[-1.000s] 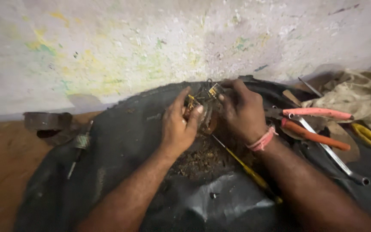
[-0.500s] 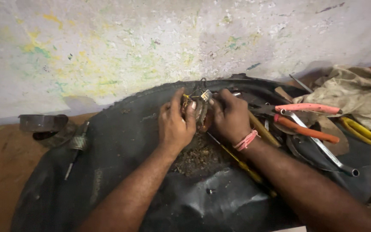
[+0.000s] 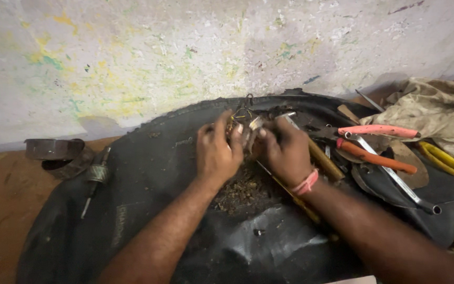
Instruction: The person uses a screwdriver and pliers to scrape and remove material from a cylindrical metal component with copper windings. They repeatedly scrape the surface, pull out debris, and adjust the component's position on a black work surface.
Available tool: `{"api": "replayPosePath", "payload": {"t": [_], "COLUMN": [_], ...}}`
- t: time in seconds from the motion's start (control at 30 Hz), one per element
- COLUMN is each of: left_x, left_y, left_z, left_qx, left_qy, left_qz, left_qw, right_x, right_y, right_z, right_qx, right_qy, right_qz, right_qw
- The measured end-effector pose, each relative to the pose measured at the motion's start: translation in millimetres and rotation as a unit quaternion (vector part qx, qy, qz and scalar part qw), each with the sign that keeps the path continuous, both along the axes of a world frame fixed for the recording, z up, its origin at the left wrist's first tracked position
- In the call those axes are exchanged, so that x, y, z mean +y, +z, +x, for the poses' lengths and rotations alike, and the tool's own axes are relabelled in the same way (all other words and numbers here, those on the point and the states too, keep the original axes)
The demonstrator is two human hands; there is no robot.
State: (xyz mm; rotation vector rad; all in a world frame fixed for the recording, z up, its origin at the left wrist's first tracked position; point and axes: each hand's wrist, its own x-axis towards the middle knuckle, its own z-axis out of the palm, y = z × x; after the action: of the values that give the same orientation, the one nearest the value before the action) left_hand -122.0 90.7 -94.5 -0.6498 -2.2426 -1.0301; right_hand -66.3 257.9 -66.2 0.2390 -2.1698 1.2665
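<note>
Head view: left hand (image 3: pixel 217 152) and right hand (image 3: pixel 286 152) fingers clasp a small, mostly hidden metal part (image 3: pixel 248 129).

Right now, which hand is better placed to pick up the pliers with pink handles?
The right hand, probably. The pliers lie on its own side, near it on the black rubber sheet. The left hand would have to cross over. Both hands grip the small metal part.
</note>
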Motion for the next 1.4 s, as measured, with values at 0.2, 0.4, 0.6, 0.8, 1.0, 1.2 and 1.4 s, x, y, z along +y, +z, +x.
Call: {"api": "replayPosePath", "payload": {"t": [0.2, 0.4, 0.6, 0.8, 1.0, 1.2, 1.4], "left_x": [-5, -5, -4, -7, -5, -7, -6], "left_y": [-1, 1, 1, -3, -7, -6, -3], "left_z": [-4, -2, -3, -4, -8, -11, -8], "left_qx": [0.034, 0.048, -0.029, 0.05, 0.049, 0.047, 0.036], "left_qy": [-0.013, 0.003, -0.014, -0.017, -0.001, -0.002, -0.004], "left_qz": [0.021, 0.011, 0.019, -0.001, -0.007, 0.004, -0.01], "left_qw": [0.999, 0.999, 0.999, 0.999, 0.999, 0.999, 0.999], "right_x": [-2, 1, -8, -3, 3, -8, 0], "right_y": [3, 4, 1, 3, 0, -6, 2], "right_z": [4, -20, 13, -3, -8, 17, -15], "right_qx": [0.073, 0.064, 0.079, 0.075, 0.087, 0.053, 0.104], "right_qy": [-0.022, 0.001, 0.004, -0.028, -0.017, -0.002, -0.024], "right_qz": [0.047, 0.036, 0.061, 0.046, 0.06, 0.071, 0.047], "right_qw": [0.996, 0.997, 0.995, 0.996, 0.994, 0.996, 0.993]}}
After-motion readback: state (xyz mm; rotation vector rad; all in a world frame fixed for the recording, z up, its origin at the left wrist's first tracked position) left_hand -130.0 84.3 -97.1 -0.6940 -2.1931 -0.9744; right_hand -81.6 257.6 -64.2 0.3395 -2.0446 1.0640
